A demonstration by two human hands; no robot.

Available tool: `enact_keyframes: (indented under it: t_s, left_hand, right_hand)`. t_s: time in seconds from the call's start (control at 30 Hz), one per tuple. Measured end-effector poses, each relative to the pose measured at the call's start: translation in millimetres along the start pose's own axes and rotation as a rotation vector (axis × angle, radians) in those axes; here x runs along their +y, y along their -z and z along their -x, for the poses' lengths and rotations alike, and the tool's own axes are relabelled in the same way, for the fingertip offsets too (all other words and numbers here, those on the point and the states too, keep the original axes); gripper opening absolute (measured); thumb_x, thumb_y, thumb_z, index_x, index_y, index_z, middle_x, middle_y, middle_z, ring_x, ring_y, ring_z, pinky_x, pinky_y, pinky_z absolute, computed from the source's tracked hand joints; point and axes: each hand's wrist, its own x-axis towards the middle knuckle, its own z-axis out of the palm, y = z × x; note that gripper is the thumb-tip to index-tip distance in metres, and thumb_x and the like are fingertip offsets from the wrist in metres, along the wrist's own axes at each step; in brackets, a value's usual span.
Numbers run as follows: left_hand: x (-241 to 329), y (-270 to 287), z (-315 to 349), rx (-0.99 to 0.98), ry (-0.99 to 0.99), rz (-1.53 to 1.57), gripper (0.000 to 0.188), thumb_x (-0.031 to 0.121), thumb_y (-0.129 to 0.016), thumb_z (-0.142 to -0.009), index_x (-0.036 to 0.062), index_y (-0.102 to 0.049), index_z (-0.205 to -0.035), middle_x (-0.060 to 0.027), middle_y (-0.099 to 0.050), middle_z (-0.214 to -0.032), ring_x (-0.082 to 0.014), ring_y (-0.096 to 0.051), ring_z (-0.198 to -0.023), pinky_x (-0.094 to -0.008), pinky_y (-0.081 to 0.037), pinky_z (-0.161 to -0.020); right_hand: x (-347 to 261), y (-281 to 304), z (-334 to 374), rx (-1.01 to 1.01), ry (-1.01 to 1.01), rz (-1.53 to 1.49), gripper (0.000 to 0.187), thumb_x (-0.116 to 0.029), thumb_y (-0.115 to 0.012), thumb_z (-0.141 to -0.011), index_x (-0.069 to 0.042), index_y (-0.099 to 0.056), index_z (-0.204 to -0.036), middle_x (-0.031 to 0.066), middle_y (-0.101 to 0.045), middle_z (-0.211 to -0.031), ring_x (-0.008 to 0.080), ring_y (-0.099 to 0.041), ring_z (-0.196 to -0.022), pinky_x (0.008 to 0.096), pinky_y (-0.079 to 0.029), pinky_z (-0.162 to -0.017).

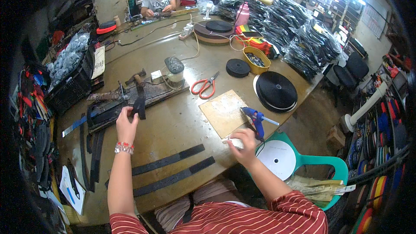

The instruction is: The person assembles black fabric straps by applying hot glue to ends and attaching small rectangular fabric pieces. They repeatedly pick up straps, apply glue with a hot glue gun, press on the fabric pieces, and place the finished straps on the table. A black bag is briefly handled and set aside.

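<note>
My left hand (126, 125), with a beaded bracelet at the wrist, is closed on the end of a black strap (139, 104) at the near edge of a dark wooden board (160, 95). Between the curled fingers of my right hand (245, 145) is a small white wad (236, 143); its material cannot be made out. That hand sits at the near corner of a cardboard sheet (221, 110). A blue glue gun (255, 121) with a clear glue stick rests just beyond it. Two black strips (173, 158) lie side by side near the table's front edge.
Orange-handled scissors (203, 88) lie between the board and cardboard. Black tape rolls (277, 90) and a yellow tub (256, 60) stand to the right. A green stool (323, 160) holds a white reel. Bagged goods (277, 26) pile at the back; a person (158, 3) sits across the table.
</note>
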Motion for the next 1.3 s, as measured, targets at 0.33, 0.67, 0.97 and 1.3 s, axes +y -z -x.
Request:
enact_keyframes:
  t_s: [0.33,0.67,0.97,1.3]
  left_hand:
    - [80.3,79.2,129.6,-0.242,-0.583,0.030,0.028,0.006,-0.069,-0.075,0.0057,-0.061,-0.102,-0.0077,-0.064,-0.107,-0.0240,-0.061,-0.101,-0.0368,-0.048,-0.088]
    - [39.1,81.4,158.7,-0.274,-0.448,0.172,0.028,0.008,-0.067,-0.078,0.0034,-0.059,-0.104,-0.0109,-0.064,-0.101,-0.0280,-0.061,-0.095,-0.0369,-0.050,-0.084]
    - [3.0,95.9,151.8,-0.177,-0.346,0.017,0.028,0.005,-0.065,-0.079,0.0042,-0.061,-0.107,-0.0119,-0.063,-0.110,-0.0295,-0.059,-0.103,-0.0381,-0.048,-0.091]
    - [-27.5,80.2,170.0,-0.504,-0.274,-0.122,0.031,0.001,-0.056,-0.080,-0.0004,-0.062,-0.111,-0.0136,-0.060,-0.114,-0.0287,-0.055,-0.109,-0.0362,-0.045,-0.096]
  right_hand:
    - [-112.8,-62.6,-62.2,-0.508,0.402,-0.432,0.026,-0.017,-0.075,-0.070,-0.008,-0.059,-0.088,0.0050,-0.061,-0.103,0.0239,-0.058,-0.094,0.0376,-0.043,-0.081]
    - [-130.3,-77.7,-30.3,-0.636,0.421,-0.363,0.025,-0.015,-0.076,-0.070,-0.010,-0.062,-0.090,0.0033,-0.062,-0.099,0.0229,-0.058,-0.087,0.0360,-0.042,-0.075]
    - [-110.1,-106.9,-44.9,-0.721,0.201,-0.335,0.020,-0.015,-0.075,-0.071,-0.010,-0.067,-0.088,0.0047,-0.066,-0.097,0.0255,-0.059,-0.092,0.0361,-0.044,-0.083]
    - [-105.0,-148.3,-5.7,-0.813,0.178,-0.381,0.017,-0.016,-0.072,-0.074,-0.009,-0.068,-0.090,0.0058,-0.065,-0.096,0.0262,-0.058,-0.094,0.0369,-0.045,-0.086]
